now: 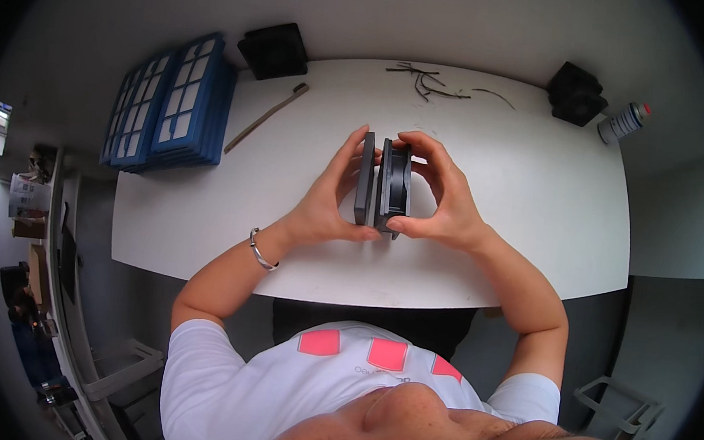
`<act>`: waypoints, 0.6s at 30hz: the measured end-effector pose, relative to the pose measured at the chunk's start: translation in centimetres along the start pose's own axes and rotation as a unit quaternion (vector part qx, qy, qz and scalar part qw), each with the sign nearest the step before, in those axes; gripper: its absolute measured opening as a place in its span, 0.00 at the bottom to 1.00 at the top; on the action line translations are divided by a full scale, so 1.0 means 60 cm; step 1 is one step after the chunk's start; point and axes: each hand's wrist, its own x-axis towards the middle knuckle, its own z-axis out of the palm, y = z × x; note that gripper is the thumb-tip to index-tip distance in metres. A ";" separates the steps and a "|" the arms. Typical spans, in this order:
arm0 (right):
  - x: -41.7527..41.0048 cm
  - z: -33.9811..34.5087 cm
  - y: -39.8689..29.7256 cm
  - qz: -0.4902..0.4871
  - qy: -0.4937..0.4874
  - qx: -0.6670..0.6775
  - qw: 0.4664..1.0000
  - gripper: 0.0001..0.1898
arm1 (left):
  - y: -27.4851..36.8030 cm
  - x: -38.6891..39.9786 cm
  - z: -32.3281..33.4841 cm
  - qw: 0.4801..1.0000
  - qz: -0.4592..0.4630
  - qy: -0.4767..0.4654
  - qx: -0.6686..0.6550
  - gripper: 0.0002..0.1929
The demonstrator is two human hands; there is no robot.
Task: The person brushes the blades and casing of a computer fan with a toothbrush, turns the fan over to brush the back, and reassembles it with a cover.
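Observation:
Over the white table (pixel 540 191), my left hand (pixel 322 208) grips a flat black square frame (pixel 364 180), perhaps a fan cover, by its top and bottom edges. Facing it, my right hand (pixel 455 206) holds a black square axial fan (pixel 397 183) between the thumb below and the fingers above. Both parts are seen edge-on and stand nearly parallel, with a narrow gap between them. The faces turned towards each other are hidden from this view.
Blue-framed filter panels (pixel 196 114) are stacked at the left. A thin brush (pixel 264 120) lies beside them. Black fan units stand at the back left (pixel 273 51) and back right (pixel 575 96), near a spray can (pixel 621 124). Dark strips (pixel 427 88) lie at the back.

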 end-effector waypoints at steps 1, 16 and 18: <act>0.000 0.001 0.001 -0.005 -0.004 0.000 1.000 0.52 | 0.000 0.001 0.002 1.000 -0.006 0.001 0.009 0.72; -0.007 0.014 0.006 -0.051 -0.002 -0.017 0.999 0.53 | -0.012 0.003 0.006 0.996 0.006 -0.025 0.090 0.74; -0.008 0.015 0.005 -0.058 0.000 -0.019 0.998 0.53 | -0.013 0.004 0.010 0.995 0.004 -0.024 0.094 0.74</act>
